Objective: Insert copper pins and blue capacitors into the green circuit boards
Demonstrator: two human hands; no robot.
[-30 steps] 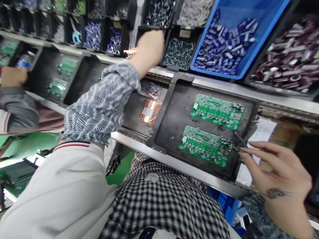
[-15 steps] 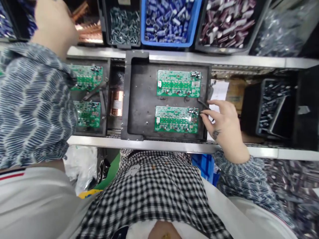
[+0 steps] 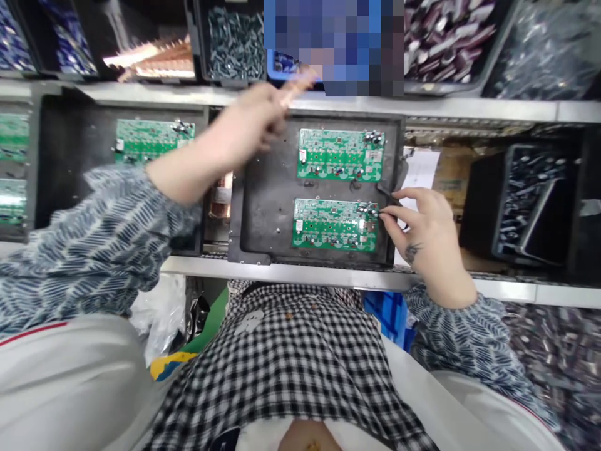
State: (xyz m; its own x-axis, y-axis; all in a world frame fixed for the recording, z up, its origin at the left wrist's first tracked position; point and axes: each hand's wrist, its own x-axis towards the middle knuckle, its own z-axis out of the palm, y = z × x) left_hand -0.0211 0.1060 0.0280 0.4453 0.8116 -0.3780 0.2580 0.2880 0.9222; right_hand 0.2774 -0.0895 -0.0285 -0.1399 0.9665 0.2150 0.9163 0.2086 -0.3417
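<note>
Left hand (image 3: 251,122) has moved right, from the copper bin (image 3: 191,53) to the near rim of the blue bin (image 3: 270,67), which has blue parts (image 3: 285,64) inside. Dark tray (image 3: 263,188) holds two green boards (image 3: 335,225). At that rim are copper-coloured strips (image 3: 299,86), thin, blurred, pinched in its fingers. Right hand (image 3: 425,235), fingers narrow, stays by the near board; whether it holds something, I cannot tell.

Checked apron (image 3: 282,351), blue-white patterned sleeves (image 3: 89,244)
</note>
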